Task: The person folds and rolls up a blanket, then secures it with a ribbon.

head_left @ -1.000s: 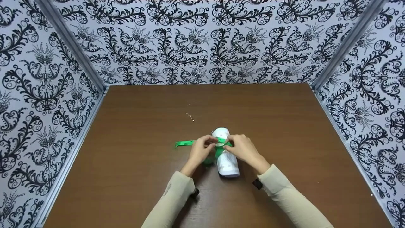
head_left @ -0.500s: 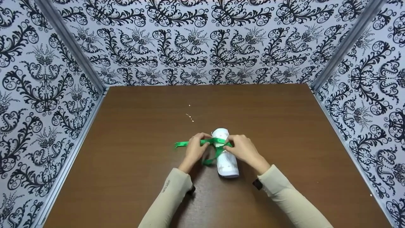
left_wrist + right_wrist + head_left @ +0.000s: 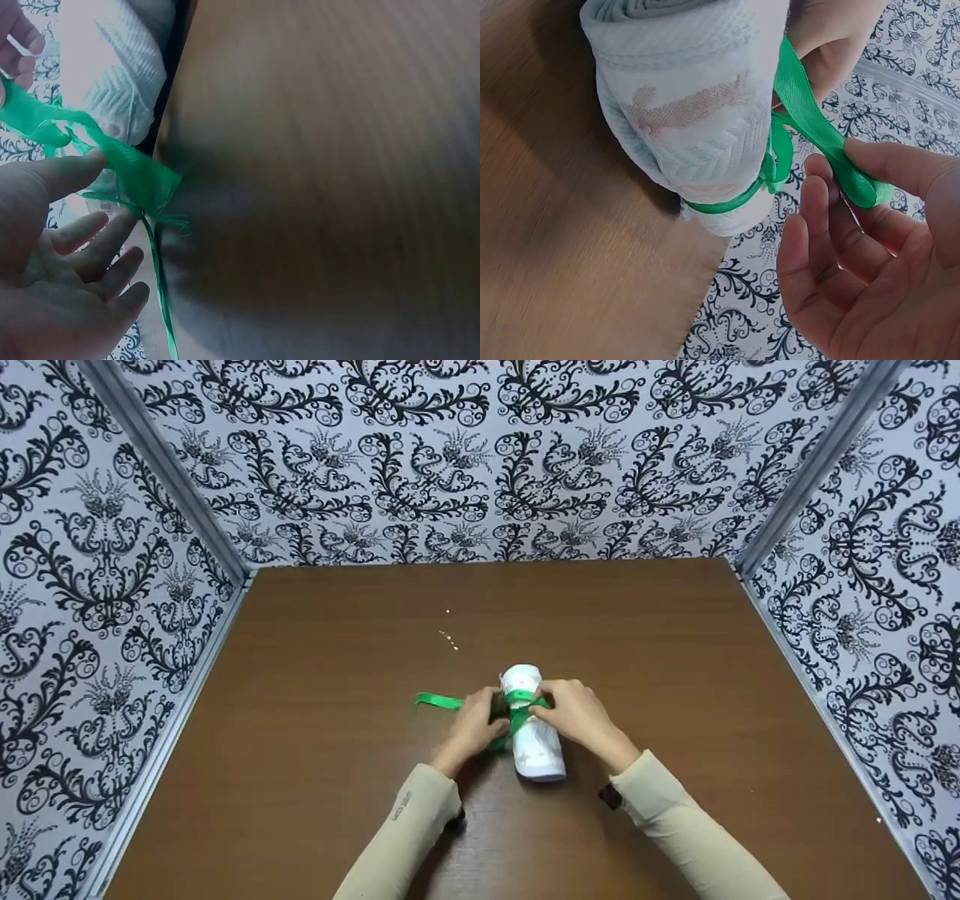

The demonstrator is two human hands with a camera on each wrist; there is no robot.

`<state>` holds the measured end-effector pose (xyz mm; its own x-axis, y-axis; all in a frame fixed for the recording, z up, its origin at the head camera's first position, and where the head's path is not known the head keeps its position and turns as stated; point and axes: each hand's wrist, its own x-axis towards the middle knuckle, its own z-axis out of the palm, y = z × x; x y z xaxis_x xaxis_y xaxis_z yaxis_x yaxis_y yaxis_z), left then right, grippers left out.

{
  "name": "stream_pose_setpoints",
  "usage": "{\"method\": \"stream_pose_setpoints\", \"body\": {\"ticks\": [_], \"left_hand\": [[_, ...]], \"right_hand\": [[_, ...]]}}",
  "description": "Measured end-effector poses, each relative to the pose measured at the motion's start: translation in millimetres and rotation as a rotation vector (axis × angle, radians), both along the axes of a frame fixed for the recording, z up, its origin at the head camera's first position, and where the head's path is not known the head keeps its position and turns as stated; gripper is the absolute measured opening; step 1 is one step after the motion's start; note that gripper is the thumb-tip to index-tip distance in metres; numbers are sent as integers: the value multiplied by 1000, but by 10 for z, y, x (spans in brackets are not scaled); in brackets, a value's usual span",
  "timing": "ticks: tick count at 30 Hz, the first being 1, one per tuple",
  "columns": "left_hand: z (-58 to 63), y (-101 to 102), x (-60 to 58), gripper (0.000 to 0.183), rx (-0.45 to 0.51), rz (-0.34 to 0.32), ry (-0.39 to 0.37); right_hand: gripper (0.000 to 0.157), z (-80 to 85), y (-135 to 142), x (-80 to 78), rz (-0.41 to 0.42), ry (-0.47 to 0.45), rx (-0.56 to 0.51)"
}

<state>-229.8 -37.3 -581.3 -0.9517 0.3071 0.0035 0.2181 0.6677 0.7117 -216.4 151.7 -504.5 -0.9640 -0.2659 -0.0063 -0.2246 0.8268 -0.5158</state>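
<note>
A rolled white towel [image 3: 538,750] with a faint printed pattern lies lengthwise on the table. A green ribbon [image 3: 519,696] goes round it, crossed on top. My right hand [image 3: 581,712] pinches a folded loop of the ribbon [image 3: 810,112] between thumb and fingers, at the towel's right side. On the left side, my left hand [image 3: 472,727] has its thumb and fingers spread apart, touching the ribbon's frayed end [image 3: 150,176]. One ribbon tail [image 3: 439,701] sticks out left past this hand. Part of the ribbon lies hidden behind the left fingers.
The brown wooden table [image 3: 337,645] is enclosed by walls with black-and-white scroll patterns [image 3: 465,457]. Several tiny white crumbs [image 3: 450,640] lie on it beyond the hands. Metal strips [image 3: 172,727] run along its sides.
My left hand first drew back left with the ribbon, then came lower and closer to the towel, letting go of that strand. The right hand keeps its pinch in place.
</note>
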Motion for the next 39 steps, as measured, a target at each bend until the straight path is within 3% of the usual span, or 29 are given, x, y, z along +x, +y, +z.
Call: {"method": "stream_pose_setpoints", "body": {"ticks": [7, 13, 29, 35, 39], "left_hand": [[11, -25, 13, 21, 6, 30, 41], [66, -127, 18, 15, 31, 20, 46], [262, -582, 177, 19, 138, -9, -89], [322, -768, 232, 18, 196, -72, -164], [338, -876, 287, 22, 171, -135, -253]], "right_hand": [[8, 2, 3, -7, -4, 3, 10], [10, 45, -6, -38, -4, -3, 20], [13, 51, -22, -82, 1, -18, 39], [14, 63, -19, -113, 2, -35, 52], [14, 74, -20, -120, -2, -52, 54]]}}
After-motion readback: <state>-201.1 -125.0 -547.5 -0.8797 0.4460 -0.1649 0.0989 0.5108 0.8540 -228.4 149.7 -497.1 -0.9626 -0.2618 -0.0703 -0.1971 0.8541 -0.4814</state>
